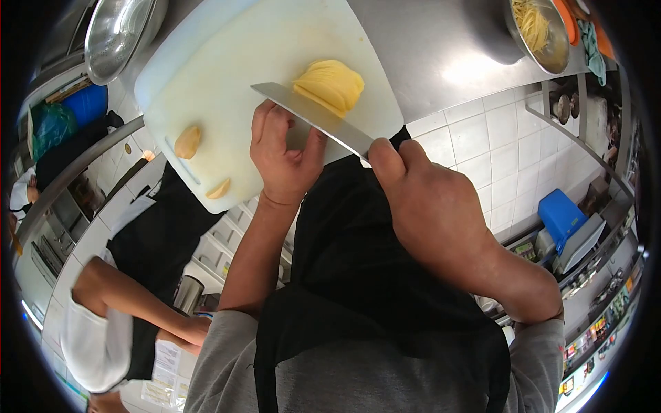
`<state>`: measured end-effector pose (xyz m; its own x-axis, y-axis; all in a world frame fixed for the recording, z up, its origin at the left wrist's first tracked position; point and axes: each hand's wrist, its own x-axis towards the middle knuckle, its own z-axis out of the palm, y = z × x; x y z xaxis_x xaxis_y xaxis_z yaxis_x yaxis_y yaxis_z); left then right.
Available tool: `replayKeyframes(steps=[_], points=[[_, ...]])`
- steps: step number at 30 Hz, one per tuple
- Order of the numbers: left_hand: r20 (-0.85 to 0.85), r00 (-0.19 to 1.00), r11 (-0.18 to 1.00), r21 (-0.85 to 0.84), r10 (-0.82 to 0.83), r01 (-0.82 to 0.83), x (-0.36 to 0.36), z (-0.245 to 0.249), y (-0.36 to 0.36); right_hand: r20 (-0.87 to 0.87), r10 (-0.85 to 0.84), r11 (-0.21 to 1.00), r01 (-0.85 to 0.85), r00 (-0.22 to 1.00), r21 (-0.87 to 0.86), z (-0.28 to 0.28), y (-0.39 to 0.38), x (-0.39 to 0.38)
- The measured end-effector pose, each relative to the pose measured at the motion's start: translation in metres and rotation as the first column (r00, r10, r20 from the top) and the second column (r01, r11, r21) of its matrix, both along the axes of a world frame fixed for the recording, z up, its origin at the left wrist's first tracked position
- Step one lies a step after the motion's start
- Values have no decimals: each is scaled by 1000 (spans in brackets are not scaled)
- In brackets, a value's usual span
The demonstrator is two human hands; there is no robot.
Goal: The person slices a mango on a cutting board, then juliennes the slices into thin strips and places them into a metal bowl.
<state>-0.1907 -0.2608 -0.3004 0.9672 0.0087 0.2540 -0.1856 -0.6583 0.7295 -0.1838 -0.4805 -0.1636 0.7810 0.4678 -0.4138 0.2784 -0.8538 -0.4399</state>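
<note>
A knife [313,117] is held by its handle in my right hand [430,193], its blade slanting across the white cutting board [227,62]. Just beyond the blade lies a fanned stack of thin yellow slices [330,84]. My left hand [286,148] is on the near side of the blade, fingers curled with the fingertips close to the metal and the thumb apart; nothing shows in it. A peeled piece [187,142] and a smaller wedge [218,188] rest near the board's left edge.
An empty metal bowl [120,34] stands at the upper left. Another bowl [540,34] with thin yellow strips sits at the upper right on the steel counter [441,48], beside a teal cloth [591,51]. A co-worker's arm [138,296] is at the lower left.
</note>
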Motion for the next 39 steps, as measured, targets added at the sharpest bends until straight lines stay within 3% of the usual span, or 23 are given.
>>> replayKeyframes(steps=[2, 8, 14, 20, 23, 28, 32, 34, 36, 39], points=[[-38, 999, 1000, -19, 7, -7, -2, 0, 0, 23, -19, 998, 17, 1000, 68, -12, 3, 2], [0, 1000, 999, -38, 23, -23, 2, 1, -5, -61, 0, 1000, 0, 998, 3, 1, -8, 5], [-12, 999, 999, -24, 30, -30, 1, 2, -5, -19, 6, 998, -4, 1000, 68, -15, -7, 6], [0, 1000, 999, -26, 21, -21, 2, 4, -6, -40, 20, 1000, -20, 999, -10, -9, -6, 6], [-21, 999, 998, -48, 25, -26, 3, 5, -7, -70, -39, 996, 44, 997, 72, -29, 4, 10], [18, 1000, 998, -56, 18, -17, 5, 6, -9, 24, -27, 1000, 28, 999, -9, -39, 11, 7], [-82, 984, 977, -134, 156, -166, 3, 8, -16, 67, 3, 995, -10, 998, 95, -59, -3, 17], [-309, 916, 923, -205, 256, -327, 8, 18, -29, 15, -5, 995, 3, 1000, 102, -55, -7, 28], [-201, 911, 921, -76, 361, -382, 12, 15, -39, -16, 11, 996, -10, 1000, 86, -55, -7, 33], [-263, 864, 896, 6, 430, -444, 14, 8, -46, 15, 37, 998, -38, 999, 40, -62, -6, 34]])
